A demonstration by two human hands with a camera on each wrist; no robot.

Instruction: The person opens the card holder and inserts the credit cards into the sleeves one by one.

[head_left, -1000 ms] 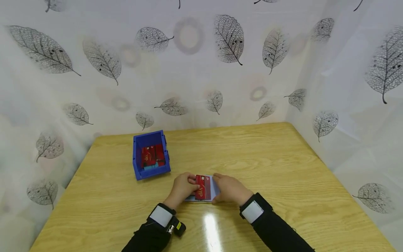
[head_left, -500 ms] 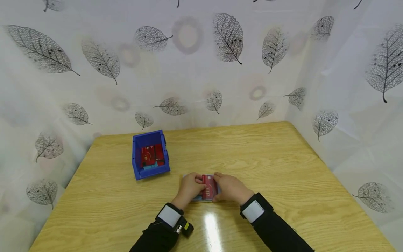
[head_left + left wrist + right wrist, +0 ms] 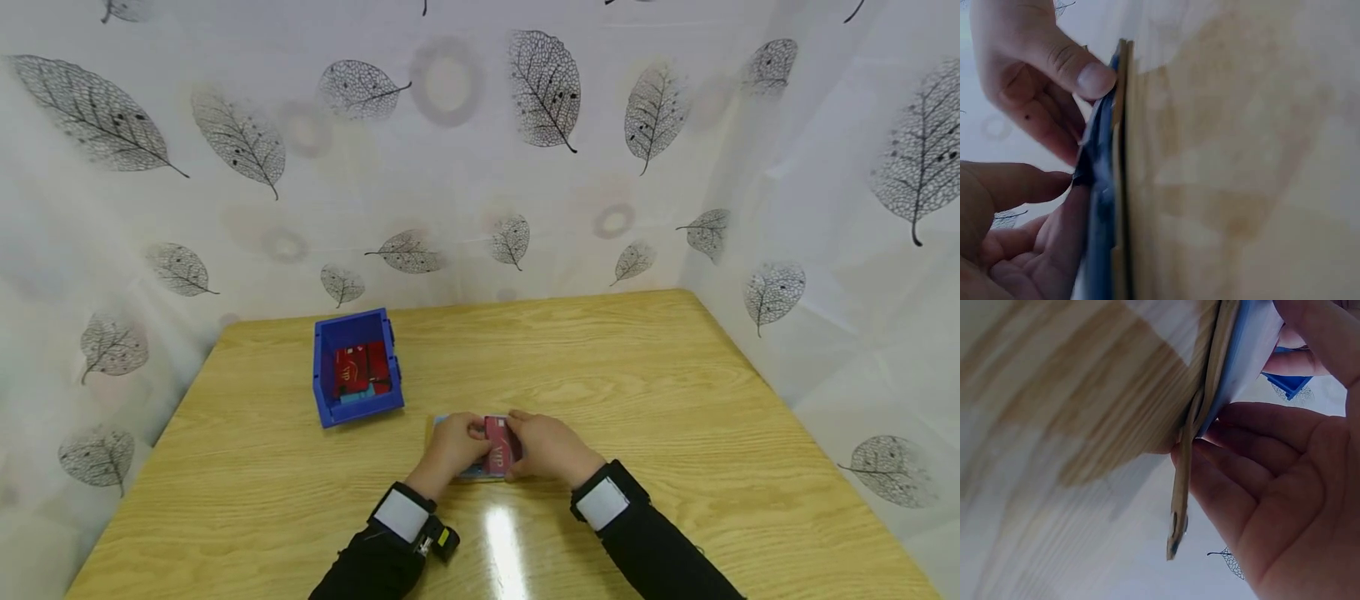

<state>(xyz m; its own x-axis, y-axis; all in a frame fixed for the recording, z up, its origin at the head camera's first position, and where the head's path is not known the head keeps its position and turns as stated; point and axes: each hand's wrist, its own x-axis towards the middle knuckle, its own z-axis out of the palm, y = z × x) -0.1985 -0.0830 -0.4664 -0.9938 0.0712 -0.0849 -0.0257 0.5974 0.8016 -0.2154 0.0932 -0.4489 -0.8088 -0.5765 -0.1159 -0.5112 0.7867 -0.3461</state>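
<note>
On the table in front of me lies a card holder (image 3: pixel 471 472) with clear bluish pages and a tan cover. My left hand (image 3: pixel 453 446) pinches the left edge of a red VIP card (image 3: pixel 497 446), which looks paler, as if under a clear sleeve. My right hand (image 3: pixel 553 448) grips the holder's right side, thumb at the near edge and fingers at the far edge. Edge-on in the left wrist view, the blue pages (image 3: pixel 1104 206) stand between both hands. A tan strap (image 3: pixel 1179 500) sticks out from the cover in the right wrist view.
A blue bin (image 3: pixel 363 412) stands at the back left of the wooden table (image 3: pixel 637 367). Inside it lie red cards (image 3: pixel 351 371) and something light blue. A leaf-patterned curtain (image 3: pixel 465 175) hangs behind the table and along its sides.
My left hand has moved right with the red card, which now sits closer to my right hand and looks paler. A tan edge now shows left of the pages. My right hand has stayed put.
</note>
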